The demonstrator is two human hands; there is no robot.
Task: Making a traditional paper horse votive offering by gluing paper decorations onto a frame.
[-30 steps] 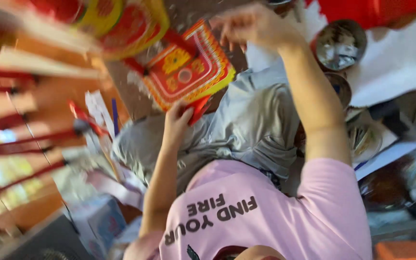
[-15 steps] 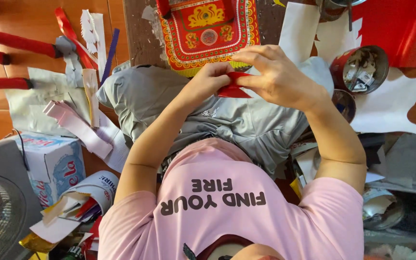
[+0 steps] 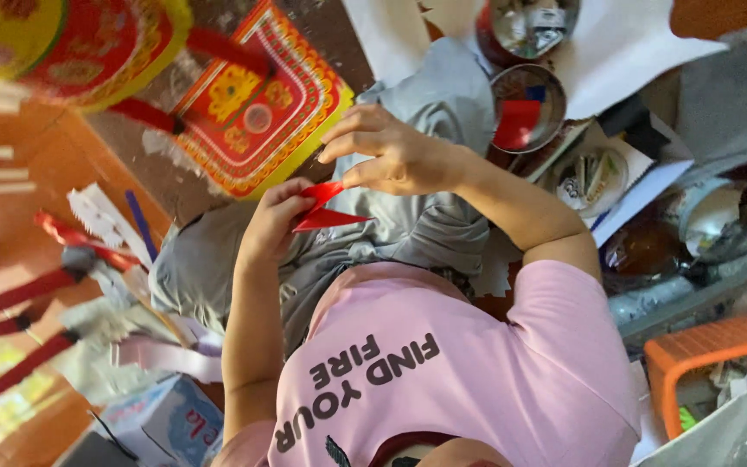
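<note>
- The person sits cross-legged in grey trousers (image 3: pixel 430 229), and a small folded piece of red paper (image 3: pixel 326 212) is held up over the lap between both hands.
- The left hand (image 3: pixel 271 223) has its fingers curled closed on the paper's left end, with the thumb tucked under it.
- The right hand (image 3: pixel 399 157) comes in from above. Thumb and forefinger are pinched narrowly on the upper flap, while the other fingers fan out loosely and hold nothing.
- The paper's long axis runs roughly level, from the left hand's grip toward the person's right, and ends in a free pointed tip just under the right palm.
- Both hands touch the paper. The left has the fuller grip, and the right only nips the top edge near the middle.
- Beyond the hands, on the floor, lies a square red-and-yellow ornamented panel (image 3: pixel 248 117), well apart from the paper.
- To the person's right is a round metal tin (image 3: pixel 525 108) holding red scraps. It rests against white paper sheets (image 3: pixel 641 52), with an orange plastic basket (image 3: pixel 711 346) nearer the body.
</note>
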